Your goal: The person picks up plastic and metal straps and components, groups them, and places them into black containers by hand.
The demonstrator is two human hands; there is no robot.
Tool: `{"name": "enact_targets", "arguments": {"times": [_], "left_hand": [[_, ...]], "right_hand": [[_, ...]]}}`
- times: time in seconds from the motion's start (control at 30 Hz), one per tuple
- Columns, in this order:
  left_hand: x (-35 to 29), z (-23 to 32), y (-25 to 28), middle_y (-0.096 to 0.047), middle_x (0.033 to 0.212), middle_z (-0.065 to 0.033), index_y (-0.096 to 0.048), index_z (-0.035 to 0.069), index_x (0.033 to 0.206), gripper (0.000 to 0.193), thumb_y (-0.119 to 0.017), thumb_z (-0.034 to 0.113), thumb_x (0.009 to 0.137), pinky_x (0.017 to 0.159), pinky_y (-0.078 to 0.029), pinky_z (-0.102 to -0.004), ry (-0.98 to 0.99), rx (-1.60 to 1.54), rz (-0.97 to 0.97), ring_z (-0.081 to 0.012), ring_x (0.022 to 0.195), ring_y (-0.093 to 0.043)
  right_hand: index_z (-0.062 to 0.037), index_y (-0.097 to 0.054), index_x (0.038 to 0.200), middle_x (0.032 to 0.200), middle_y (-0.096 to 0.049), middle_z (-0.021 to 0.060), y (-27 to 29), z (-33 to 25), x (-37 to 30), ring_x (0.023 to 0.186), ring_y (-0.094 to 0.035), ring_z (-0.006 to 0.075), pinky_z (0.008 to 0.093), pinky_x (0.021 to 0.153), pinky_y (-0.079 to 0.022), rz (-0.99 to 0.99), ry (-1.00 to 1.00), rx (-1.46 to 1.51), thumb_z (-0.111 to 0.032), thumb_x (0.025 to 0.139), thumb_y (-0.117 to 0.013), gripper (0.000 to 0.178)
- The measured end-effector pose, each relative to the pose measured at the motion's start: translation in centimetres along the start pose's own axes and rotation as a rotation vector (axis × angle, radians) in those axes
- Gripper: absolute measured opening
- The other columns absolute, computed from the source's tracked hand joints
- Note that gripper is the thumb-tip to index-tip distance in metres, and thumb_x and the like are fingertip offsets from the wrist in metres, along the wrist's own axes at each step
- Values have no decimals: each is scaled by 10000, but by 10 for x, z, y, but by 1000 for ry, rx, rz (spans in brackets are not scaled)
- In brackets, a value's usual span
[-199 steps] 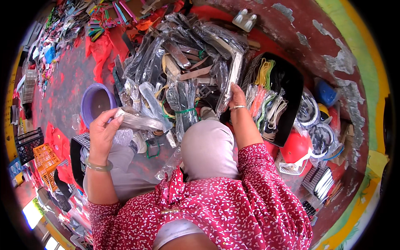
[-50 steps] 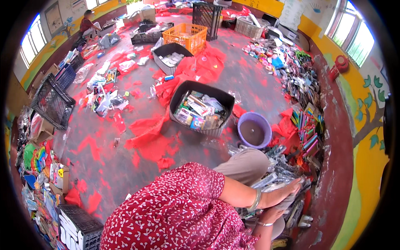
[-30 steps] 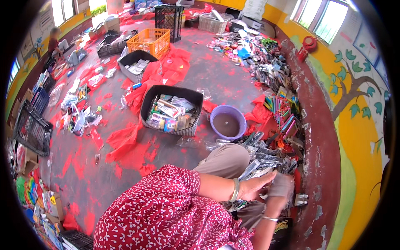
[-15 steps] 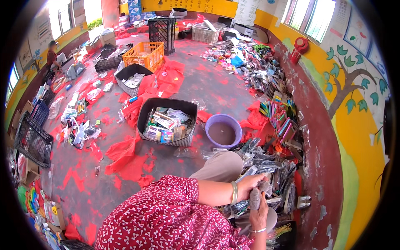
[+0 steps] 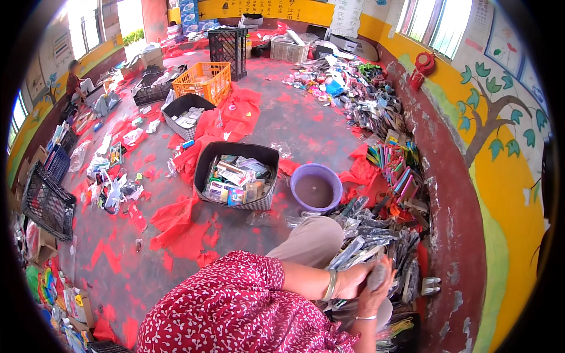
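My left hand (image 5: 353,280) and my right hand (image 5: 372,297) are close together at the lower right, over a pile of plastic-wrapped items (image 5: 406,259). Between them is a grey, cloth-like wad (image 5: 376,276), pressed by the fingers of both hands. Whether something else is inside it is hidden by the hands. A bangle circles my left wrist and a thin bracelet my right. Just beyond my knee stands a purple basin (image 5: 336,187) holding murky brownish water.
Left of the basin stands a black-lined basket (image 5: 202,170) of small packaged goods. Farther off are an orange crate (image 5: 219,82) and an upright black crate (image 5: 228,53). Heaps of goods line the right wall (image 5: 447,223). Torn red sheeting (image 5: 176,217) covers parts of the floor. A person (image 5: 73,79) is at the far left.
My hands have closed in on each other and shifted slightly right. The grey wad, earlier hanging in two lumps, is now pressed between them.
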State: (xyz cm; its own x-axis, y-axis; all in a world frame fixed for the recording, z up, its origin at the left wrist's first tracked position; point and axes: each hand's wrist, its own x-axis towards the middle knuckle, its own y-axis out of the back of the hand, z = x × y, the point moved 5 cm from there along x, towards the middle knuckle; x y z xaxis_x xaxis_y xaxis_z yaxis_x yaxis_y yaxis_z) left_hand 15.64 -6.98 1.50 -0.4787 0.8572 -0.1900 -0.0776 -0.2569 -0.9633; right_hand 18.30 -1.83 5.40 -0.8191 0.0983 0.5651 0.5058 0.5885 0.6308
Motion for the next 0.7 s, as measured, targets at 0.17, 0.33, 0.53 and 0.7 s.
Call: {"name": "enact_targets", "arguments": {"times": [0.17, 0.33, 0.53, 0.7], "left_hand": [[-18, 5, -3, -582, 988, -4, -550, 110, 1040, 300, -510, 357, 875, 822, -446, -350, -150, 160, 88, -157, 932, -538], [-2, 27, 27, -578, 828, -42, -559, 96, 833, 249, -555, 345, 834, 703, -470, -329, -149, 225, 195, -149, 778, -554], [-11, 65, -8, -517, 604, -71, -445, 122, 564, 507, -482, 587, 765, 617, -449, -363, -129, 289, 248, -219, 576, -513], [46, 68, -17, -558, 675, -76, -466, 89, 590, 311, -519, 256, 846, 669, -488, -311, -94, 434, 192, -200, 699, -561]], "right_hand": [[-10, -406, 1236, 1306, -390, 183, 3, 36, -9, 1280, -248, 367, 437, 1042, -210, -135, -175, 71, -172, 826, -498, 450], [-34, -371, 1282, 1350, -324, 199, 25, 7, -31, 1282, -252, 365, 402, 1035, -236, -318, 25, -75, -1, 758, -507, 542], [-43, -465, 1226, 1224, -489, 172, 134, 107, -142, 1151, -460, 289, 326, 963, -348, 68, -597, -38, 13, 793, -511, 439], [-8, -490, 1188, 1005, -592, 92, 253, 204, -395, 851, -558, 137, 258, 687, -467, 981, -1291, 165, -76, 822, -519, 374]]}}
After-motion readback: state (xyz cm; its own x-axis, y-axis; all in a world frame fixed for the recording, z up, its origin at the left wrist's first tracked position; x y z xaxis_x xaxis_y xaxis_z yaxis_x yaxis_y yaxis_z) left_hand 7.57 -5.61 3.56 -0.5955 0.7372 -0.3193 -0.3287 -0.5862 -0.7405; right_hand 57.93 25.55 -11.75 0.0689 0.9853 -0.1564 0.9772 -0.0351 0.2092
